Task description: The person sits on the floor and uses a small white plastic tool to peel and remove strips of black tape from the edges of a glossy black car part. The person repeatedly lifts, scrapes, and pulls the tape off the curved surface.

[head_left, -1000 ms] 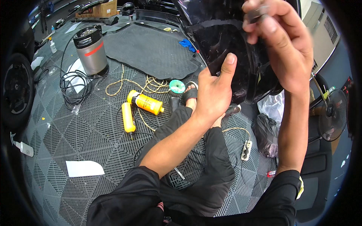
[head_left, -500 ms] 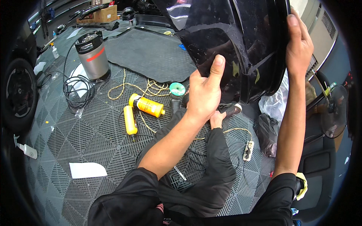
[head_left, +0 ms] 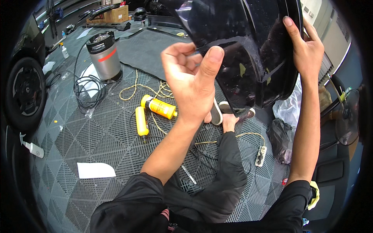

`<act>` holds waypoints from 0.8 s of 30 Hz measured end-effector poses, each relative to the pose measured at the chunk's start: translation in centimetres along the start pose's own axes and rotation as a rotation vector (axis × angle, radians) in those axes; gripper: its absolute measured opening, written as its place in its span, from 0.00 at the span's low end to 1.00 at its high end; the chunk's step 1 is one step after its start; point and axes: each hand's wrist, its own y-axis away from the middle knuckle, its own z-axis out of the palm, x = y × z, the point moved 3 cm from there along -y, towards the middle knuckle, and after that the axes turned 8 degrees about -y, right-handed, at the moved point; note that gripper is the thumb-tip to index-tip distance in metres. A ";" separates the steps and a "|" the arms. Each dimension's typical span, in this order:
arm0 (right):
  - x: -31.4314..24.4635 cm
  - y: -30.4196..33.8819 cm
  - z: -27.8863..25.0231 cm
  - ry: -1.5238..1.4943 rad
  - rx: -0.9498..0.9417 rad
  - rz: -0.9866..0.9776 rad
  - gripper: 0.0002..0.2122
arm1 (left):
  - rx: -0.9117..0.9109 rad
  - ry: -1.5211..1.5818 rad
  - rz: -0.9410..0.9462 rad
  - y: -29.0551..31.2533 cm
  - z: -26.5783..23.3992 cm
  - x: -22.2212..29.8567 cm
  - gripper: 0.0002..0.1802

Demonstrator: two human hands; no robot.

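Observation:
A large glossy black car body panel (head_left: 252, 58), with dust specks and small yellowish-green marks on its face, is held up in front of me. My right hand (head_left: 309, 54) grips its right edge, thumb on the face and fingers behind. At the left edge is my left hand (head_left: 190, 81), palm toward me, thumb raised and fingers loosely curled but apart from the thumb. Nothing shows between them; whether the hand touches the edge I cannot tell. Below the panel are my bent leg and shoes (head_left: 217, 112).
Two yellow bottles (head_left: 161, 106) lie on the grey grid floor, near a tan cord and a power strip (head_left: 261, 156). A metal canister (head_left: 104, 56) with a black hose stands left of a dark mat (head_left: 142, 52). A car wheel (head_left: 26, 93) and a spray bottle (head_left: 32, 148) are far left.
My left hand has moved left and its fingers have come out from behind the panel's edge. My right hand has shifted slightly on the right edge. The view has turned a little.

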 end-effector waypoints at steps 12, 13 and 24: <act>0.1 0.6 0.2 0.035 -0.006 -0.033 0.30 | 0.026 -0.351 -0.018 -1.0 -1.8 2.2 0.11; 0.1 0.6 0.2 0.019 -0.012 -0.026 0.30 | 0.010 -0.332 -0.032 -0.9 -2.1 2.4 0.09; -0.1 1.0 0.8 0.051 -0.016 -0.028 0.31 | -0.074 -0.614 0.277 -1.0 -3.9 2.4 0.06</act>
